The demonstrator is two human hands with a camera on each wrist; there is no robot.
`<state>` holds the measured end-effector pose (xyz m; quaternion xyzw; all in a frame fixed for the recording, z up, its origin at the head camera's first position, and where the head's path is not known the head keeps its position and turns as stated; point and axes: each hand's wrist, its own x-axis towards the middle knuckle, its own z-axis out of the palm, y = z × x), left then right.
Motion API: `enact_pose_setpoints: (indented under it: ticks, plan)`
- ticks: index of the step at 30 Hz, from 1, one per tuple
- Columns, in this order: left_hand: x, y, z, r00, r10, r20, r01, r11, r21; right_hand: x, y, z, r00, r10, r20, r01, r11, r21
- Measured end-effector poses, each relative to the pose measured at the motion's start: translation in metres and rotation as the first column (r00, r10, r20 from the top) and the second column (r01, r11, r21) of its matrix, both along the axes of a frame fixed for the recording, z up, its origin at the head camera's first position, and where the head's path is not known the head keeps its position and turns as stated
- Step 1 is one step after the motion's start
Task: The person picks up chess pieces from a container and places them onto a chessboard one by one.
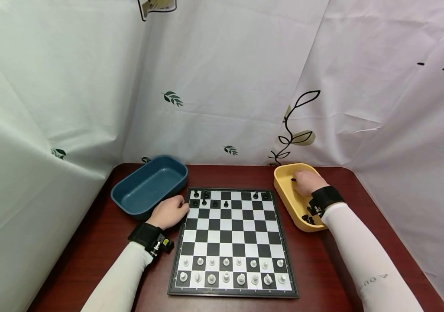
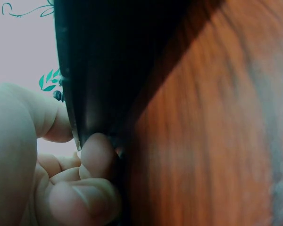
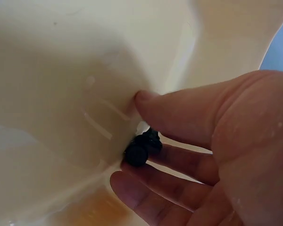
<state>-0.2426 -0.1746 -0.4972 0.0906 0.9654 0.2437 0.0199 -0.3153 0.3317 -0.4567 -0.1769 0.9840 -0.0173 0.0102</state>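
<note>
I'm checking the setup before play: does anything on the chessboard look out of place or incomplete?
Yes. The black side of the chessboard is only partly set: few black pieces stand there, with gaps mid-row, while the white pieces fill both near rows. More black pieces lie in the yellow tray, where the right hand reaches.

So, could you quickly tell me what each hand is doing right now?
Left hand: curled fingers holding the black chessboard's edge.
Right hand: pinching a small black chess piece in the yellow plastic tray.

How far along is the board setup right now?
White's two rows look full. About eight black pieces stand on the far rows. The right hand is closing on a black piece in the yellow tray; the left hand steadies the chessboard. More remain in the tray.
</note>
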Motion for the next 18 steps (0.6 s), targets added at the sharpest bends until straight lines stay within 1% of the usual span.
enact_pose_setpoints:
  ticks: [4,9,15,18]
  plan:
    - [0.0007,-0.0001,0.0010,1.000,0.000,0.003,0.000,1.000,0.005,0.0010,-0.0017,0.0018,1.000,0.021,-0.003,-0.021,1.000,0.016]
    - [0.0010,-0.0001,0.0015,1.000,0.000,0.006,0.000,1.000,0.005,0.0014,-0.0008,0.0034,1.000,0.027,0.007,-0.027,0.999,0.022]
    - [0.0012,-0.0002,0.0012,1.000,-0.001,0.010,0.001,1.000,0.010,0.0032,0.0024,0.0009,0.999,0.028,-0.028,-0.028,1.000,-0.009]
    - [0.0015,0.0001,0.0016,1.000,-0.001,0.009,0.001,1.000,0.011,0.0035,0.0022,-0.0002,1.000,0.012,-0.024,-0.012,1.000,-0.020]
